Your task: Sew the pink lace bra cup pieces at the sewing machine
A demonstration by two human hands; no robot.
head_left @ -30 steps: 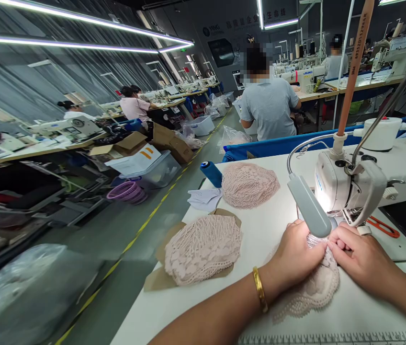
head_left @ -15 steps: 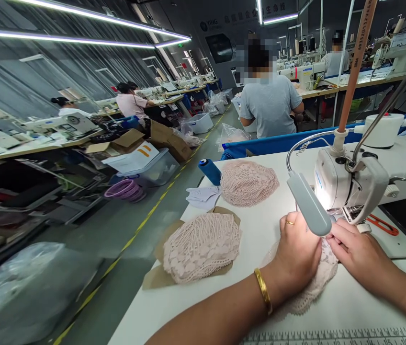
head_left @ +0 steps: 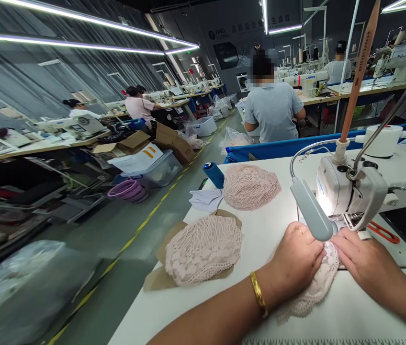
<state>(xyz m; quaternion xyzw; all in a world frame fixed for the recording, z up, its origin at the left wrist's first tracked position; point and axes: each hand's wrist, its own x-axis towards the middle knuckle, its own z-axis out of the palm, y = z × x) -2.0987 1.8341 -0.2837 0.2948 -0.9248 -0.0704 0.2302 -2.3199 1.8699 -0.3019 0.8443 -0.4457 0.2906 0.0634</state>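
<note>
Under the lit head of a white sewing machine (head_left: 335,184), a pale pink lace piece (head_left: 323,287) lies on the machine bed, its scalloped edge trailing toward me. My left hand (head_left: 296,258), with a ring and gold bangle, is closed on the lace from the left, fingers curled. From the right, my right hand (head_left: 364,254) pinches the lace edge close to the presser foot. A grey lamp (head_left: 311,211) hides some fingertips and the needle area. Two lace stacks rest to the left: a nearer one (head_left: 205,249) on brown card and a farther one (head_left: 252,187).
A blue thread cone (head_left: 213,175) and white paper pieces (head_left: 206,199) sit by the table's left edge. Orange-handled snips (head_left: 384,233) lie right of the needle area. A ruler strip (head_left: 332,341) runs along the front. Ahead, a person in grey (head_left: 274,112) sits with their back turned.
The camera view has shifted slightly, moving the scene a little right and down. My right fingers lie straighter along the lace, and more of its right edge shows between my hands.
</note>
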